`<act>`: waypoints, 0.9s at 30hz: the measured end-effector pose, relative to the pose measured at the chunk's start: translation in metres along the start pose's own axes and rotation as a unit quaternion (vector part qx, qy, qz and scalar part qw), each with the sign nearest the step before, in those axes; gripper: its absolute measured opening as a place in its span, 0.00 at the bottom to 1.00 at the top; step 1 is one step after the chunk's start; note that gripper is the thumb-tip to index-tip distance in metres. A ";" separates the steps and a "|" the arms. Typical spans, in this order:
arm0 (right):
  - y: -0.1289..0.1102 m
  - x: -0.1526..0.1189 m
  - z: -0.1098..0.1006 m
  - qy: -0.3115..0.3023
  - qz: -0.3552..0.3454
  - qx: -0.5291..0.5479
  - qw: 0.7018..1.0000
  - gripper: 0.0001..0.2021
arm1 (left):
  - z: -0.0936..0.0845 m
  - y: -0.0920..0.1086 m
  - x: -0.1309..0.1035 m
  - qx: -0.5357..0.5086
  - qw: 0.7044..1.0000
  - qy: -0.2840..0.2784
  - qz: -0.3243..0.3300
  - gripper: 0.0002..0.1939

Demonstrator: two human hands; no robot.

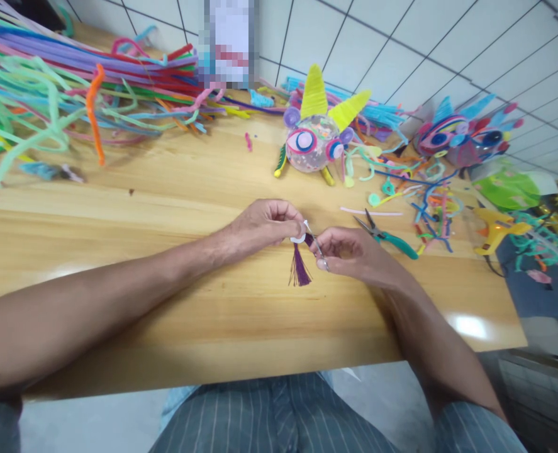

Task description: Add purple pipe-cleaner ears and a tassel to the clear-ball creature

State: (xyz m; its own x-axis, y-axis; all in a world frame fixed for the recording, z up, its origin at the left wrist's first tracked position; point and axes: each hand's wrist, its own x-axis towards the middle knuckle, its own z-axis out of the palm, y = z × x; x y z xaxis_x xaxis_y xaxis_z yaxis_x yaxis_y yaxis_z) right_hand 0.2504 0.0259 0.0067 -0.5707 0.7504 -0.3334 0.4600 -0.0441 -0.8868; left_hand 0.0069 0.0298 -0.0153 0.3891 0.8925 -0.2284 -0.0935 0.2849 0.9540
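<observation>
My left hand point(273, 221) is closed in a pinch over the wooden table. Its fingertips grip a small white rounded piece point(298, 238). Just below that piece hangs a dark purple tassel point(300, 269), its threads fanning out downward. My right hand point(349, 251) is closed too, pinching a thin silvery metal piece point(320, 250) that slants up towards the white piece. Its exact kind is too small to make out. Some dark purple material shows between the two hands. Green-handled pliers point(392, 240) lie just beyond my right hand, jaws pointing away to the left.
A clear ball figure point(311, 148) with yellow spikes stands beyond my hands. Pipe cleaners point(94, 69) heap at the back left, with more scraps at the right. A yellow glue gun point(498, 229) lies near the right edge. Two similar figures point(462, 135) stand at the back right.
</observation>
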 end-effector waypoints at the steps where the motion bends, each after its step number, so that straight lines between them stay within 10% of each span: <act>1: 0.000 0.000 0.000 0.001 -0.001 -0.001 1.000 0.12 | 0.000 0.001 0.000 0.001 1.000 0.000 -0.002 0.06; 27: -0.002 0.001 0.000 -0.012 0.011 0.021 1.000 0.13 | -0.001 0.002 0.001 0.009 1.000 -0.015 -0.005 0.06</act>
State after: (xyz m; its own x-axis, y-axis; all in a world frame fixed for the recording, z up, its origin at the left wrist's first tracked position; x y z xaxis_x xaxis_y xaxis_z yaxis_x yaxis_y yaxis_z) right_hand 0.2490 0.0266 0.0084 -0.5771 0.7331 -0.3599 0.4438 -0.0885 -0.8918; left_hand 0.0060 0.0313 -0.0139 0.4179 0.8782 -0.2326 -0.0736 0.2879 0.9548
